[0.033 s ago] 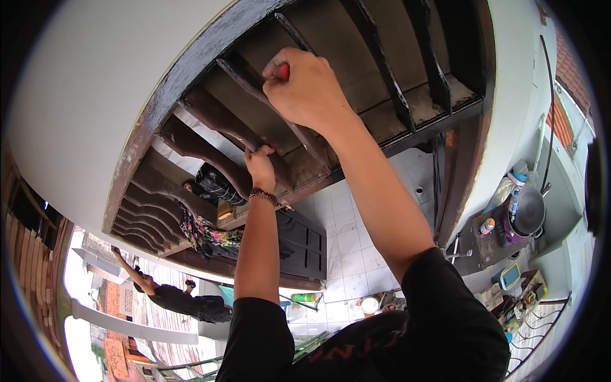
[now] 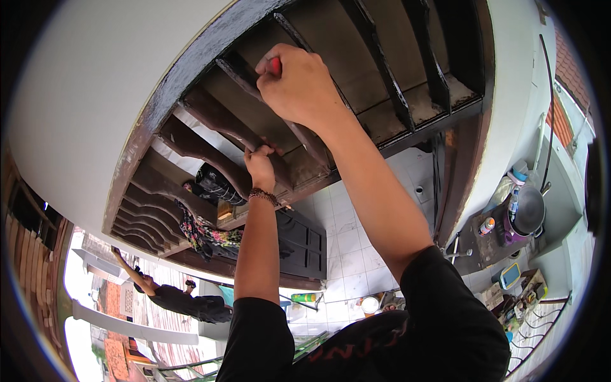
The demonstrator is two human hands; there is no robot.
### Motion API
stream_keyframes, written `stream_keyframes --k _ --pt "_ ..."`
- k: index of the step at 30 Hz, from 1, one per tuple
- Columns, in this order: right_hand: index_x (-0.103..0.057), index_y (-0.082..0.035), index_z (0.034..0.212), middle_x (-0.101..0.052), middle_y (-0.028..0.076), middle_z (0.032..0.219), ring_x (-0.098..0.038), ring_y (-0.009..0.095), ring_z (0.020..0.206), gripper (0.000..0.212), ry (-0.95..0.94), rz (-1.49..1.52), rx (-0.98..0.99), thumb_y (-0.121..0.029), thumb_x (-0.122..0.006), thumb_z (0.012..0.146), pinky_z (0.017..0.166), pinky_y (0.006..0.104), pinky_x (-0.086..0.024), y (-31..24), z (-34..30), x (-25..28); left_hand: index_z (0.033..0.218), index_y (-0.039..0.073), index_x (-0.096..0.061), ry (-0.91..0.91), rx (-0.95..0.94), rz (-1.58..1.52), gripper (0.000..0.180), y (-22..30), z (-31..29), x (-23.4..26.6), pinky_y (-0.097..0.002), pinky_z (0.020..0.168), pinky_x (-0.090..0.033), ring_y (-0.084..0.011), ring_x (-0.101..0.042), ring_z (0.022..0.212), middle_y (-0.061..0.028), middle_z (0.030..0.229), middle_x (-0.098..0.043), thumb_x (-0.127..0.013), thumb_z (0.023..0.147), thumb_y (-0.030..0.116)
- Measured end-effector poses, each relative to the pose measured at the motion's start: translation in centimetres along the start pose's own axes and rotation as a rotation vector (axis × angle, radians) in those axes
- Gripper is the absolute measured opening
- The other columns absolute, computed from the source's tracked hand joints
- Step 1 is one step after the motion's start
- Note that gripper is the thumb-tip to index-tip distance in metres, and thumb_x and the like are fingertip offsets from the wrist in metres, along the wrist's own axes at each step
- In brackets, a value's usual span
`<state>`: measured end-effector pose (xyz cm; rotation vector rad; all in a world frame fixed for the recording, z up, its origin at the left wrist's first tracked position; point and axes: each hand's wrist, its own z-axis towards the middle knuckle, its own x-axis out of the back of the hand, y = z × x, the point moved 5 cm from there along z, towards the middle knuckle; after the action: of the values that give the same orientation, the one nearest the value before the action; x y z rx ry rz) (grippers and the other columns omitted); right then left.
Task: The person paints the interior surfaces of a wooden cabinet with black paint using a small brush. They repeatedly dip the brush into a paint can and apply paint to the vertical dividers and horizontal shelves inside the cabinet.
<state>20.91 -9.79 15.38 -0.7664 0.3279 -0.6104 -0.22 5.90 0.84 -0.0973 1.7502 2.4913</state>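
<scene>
My right hand (image 2: pixel 299 86) is closed around a red-handled tool (image 2: pixel 275 67); only the rounded red end shows, and my hand hides the rest. It is raised at a wavy wooden slat (image 2: pixel 237 75) whose upper part looks wet and black, while its lower part is still brown. Lower and to the left, my left hand (image 2: pixel 260 164) grips the neighbouring brown slat (image 2: pixel 219 121), fingers wrapped round its edge. Both slats belong to a wooden vent frame (image 2: pixel 382 151) set in a white wall. Slats to the right (image 2: pixel 382 57) are glossy black; those to the left are brown.
Floral cloth (image 2: pixel 197 229) and a black bundle hang by the left slats. Below stand a dark panelled door (image 2: pixel 302 239) and a tiled floor (image 2: pixel 347 254). At right, a wok (image 2: pixel 528 210) and a spray can (image 2: pixel 487 226) sit on a counter. Another person (image 2: pixel 184 302) stands lower left, arm raised.
My right hand has shifted slightly left and up along the slat with the red-handled tool. My left hand stays on its slat.
</scene>
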Motion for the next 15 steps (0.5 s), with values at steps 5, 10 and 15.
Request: stream_keyframes --k 5,10,15 --pt "-0.058 0.01 0.099 -0.07 0.017 0.089 -0.072 0.018 0.081 0.022 0.187 0.581 -0.043 -0.005 -0.067 0.086 0.077 0.0276 -0.06 0.5 0.4 1.2 0.1 -0.005 -0.054 -0.02 -0.057 -0.012 0.03 0.1 0.9 0.1 -0.0397 0.064 -0.051 -0.0275 -0.06 0.069 -0.0133 0.08 -0.058 -0.05 0.071 -0.003" --pt "-0.051 0.011 0.104 -0.063 0.018 0.097 -0.07 0.022 0.087 0.027 0.436 0.966 -0.057 -0.004 -0.067 0.09 0.083 0.0327 -0.062 1.6 -1.5 1.2 0.099 -0.005 -0.054 -0.035 -0.041 -0.014 0.029 -0.4 1.2 0.4 -0.0397 0.064 -0.051 -0.0277 -0.06 0.069 -0.0135 0.08 -0.058 -0.05 0.07 -0.003" --pt "-0.05 0.009 0.103 -0.062 0.018 0.101 -0.07 0.026 0.091 0.023 0.391 1.11 -0.325 -0.003 -0.064 0.09 0.085 0.0355 -0.062 5.9 -5.2 -2.1 0.099 -0.004 -0.054 -0.05 -0.047 -0.027 0.029 0.0 0.8 -0.4 -0.0395 0.064 -0.05 -0.0282 -0.06 0.068 -0.014 0.078 -0.059 -0.05 0.071 -0.002"
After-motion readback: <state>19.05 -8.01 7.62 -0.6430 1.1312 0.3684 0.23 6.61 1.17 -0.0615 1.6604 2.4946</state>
